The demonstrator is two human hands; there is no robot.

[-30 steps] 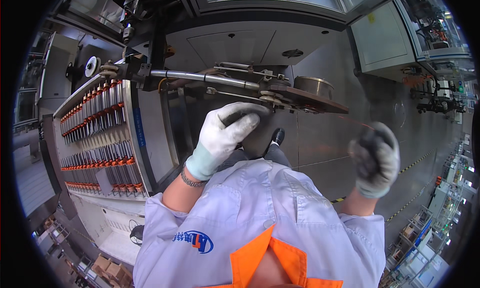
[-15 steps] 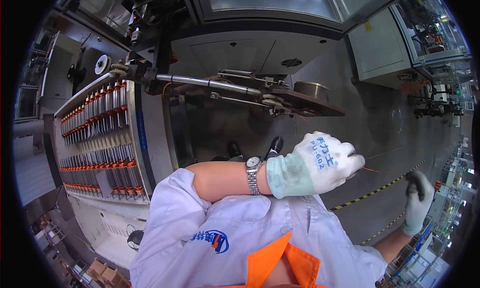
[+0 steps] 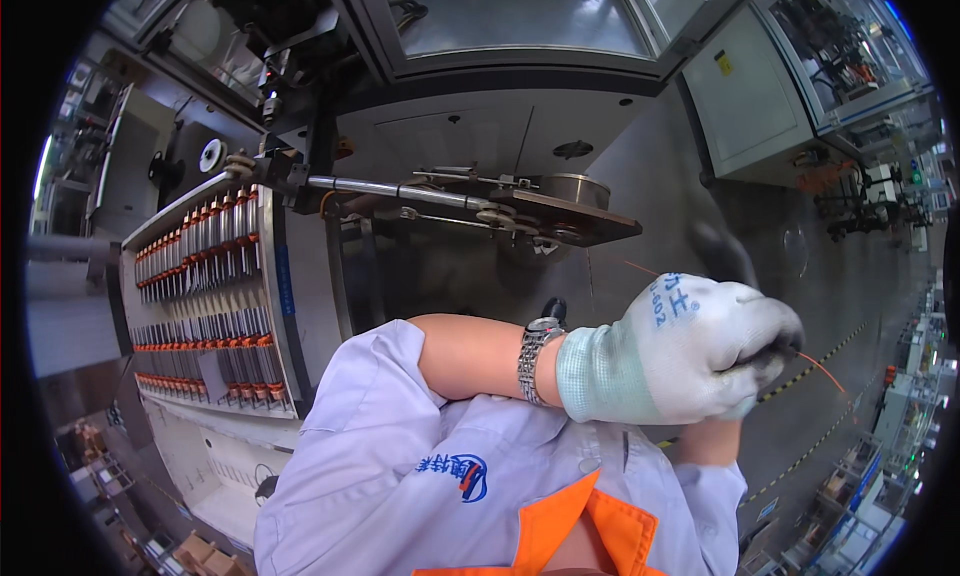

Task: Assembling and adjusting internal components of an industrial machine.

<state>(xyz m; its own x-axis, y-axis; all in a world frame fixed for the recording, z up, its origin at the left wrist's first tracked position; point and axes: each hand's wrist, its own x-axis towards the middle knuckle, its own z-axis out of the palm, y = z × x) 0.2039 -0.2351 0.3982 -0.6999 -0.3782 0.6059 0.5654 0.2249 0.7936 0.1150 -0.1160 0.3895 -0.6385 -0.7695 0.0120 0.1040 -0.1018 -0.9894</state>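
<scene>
My left hand (image 3: 690,346), in a white knit glove with a silver watch at the wrist, is closed round a thin orange wire (image 3: 824,371). One stretch of wire runs from the glove toward the machine's guide arm; a short free end curves out past the fingers. My right hand (image 3: 742,407), gloved too, has come up against the left hand from below. Most of it is hidden behind the left glove, so its grip cannot be made out. Ahead is the metal guide arm (image 3: 400,189) with small pulleys and a brown plate (image 3: 600,228) at its end.
A white rack (image 3: 275,306) with rows of metal rods with orange ends stands to the left. Ahead is a machine cabinet (image 3: 450,126) with a window; another cabinet (image 3: 745,96) is at the far right. A yellow-black floor line (image 3: 815,368) crosses the right side.
My right hand has moved from the far right in to my left hand. My left hand has shifted slightly right and down with the wire, and more wire shows beyond its fingers.
</scene>
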